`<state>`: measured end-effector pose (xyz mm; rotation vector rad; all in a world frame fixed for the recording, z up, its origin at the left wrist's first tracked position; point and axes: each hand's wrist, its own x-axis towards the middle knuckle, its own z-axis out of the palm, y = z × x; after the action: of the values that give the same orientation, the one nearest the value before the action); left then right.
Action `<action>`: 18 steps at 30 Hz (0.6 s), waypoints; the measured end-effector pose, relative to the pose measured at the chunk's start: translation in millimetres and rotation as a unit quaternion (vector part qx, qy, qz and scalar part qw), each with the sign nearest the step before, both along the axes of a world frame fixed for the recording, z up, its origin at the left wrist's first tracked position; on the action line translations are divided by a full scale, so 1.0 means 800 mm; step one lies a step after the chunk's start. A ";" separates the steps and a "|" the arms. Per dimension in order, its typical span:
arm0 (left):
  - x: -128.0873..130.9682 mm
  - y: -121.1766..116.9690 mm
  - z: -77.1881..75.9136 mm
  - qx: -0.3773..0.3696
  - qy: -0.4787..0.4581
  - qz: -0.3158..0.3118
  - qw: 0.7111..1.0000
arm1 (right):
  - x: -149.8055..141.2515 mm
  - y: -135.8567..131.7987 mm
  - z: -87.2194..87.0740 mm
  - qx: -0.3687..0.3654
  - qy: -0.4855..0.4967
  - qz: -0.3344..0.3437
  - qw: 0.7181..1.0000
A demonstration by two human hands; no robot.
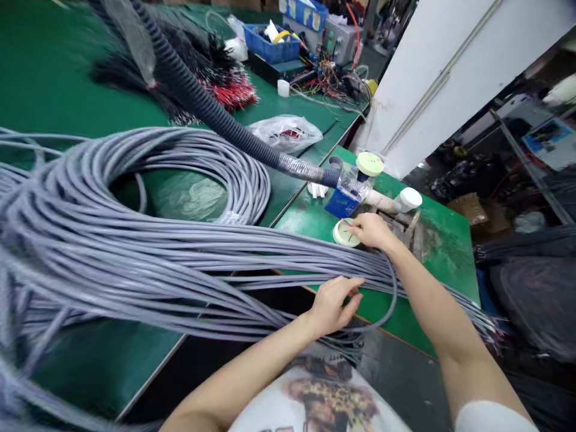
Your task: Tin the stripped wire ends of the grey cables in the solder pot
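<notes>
My right hand (372, 231) is closed in a pinch on the end of a grey cable. The cable's thin coloured wires reach into a small round cream-coloured dish (345, 234), and the cable loops down from the hand toward my body. My left hand (335, 305) rests beside the bundle of grey cables (288, 247), thumb and fingers apart, with nothing visibly gripped. The cables run from a large coil (90, 198) on the left, under my right forearm, to stripped ends (488, 330) at the right.
A ribbed black hose (234, 129) crosses above the green table (58, 66) to a pale pipe (382, 201). Near it stand a blue block (342, 203) and a yellow-lidded container (369, 163). Behind lie a plastic bag (288, 133), black-and-red wires (225, 84) and a blue bin (272, 47).
</notes>
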<state>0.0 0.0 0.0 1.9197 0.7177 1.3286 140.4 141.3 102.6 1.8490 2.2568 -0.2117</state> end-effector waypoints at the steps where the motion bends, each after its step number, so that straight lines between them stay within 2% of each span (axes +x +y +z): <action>1: 0.000 0.000 0.000 0.001 0.000 0.000 1.000 | -0.001 0.001 -0.001 -0.001 -0.002 -0.002 1.000; 4: 0.000 0.000 0.001 0.002 -0.003 -0.001 1.000 | -0.002 0.003 -0.002 -0.001 0.000 -0.004 1.000; 7: -0.001 0.001 0.003 0.001 -0.006 -0.002 1.000 | 0.006 0.000 0.006 0.007 0.013 0.002 1.000; 11: -0.004 0.001 0.006 0.000 -0.005 -0.007 1.000 | 0.049 -0.017 0.028 0.070 0.108 -0.004 0.992; 14: -0.004 0.002 0.007 -0.002 0.000 -0.008 1.000 | 0.098 -0.034 0.037 0.100 0.142 -0.066 0.983; 18: -0.003 0.001 0.005 0.000 0.002 -0.005 1.000 | 0.153 -0.043 0.022 0.117 0.084 -0.169 0.975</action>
<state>-2.2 0.6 3.8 1.9243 0.7087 1.3202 262.6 106.5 120.6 2.4213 2.1332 -0.1681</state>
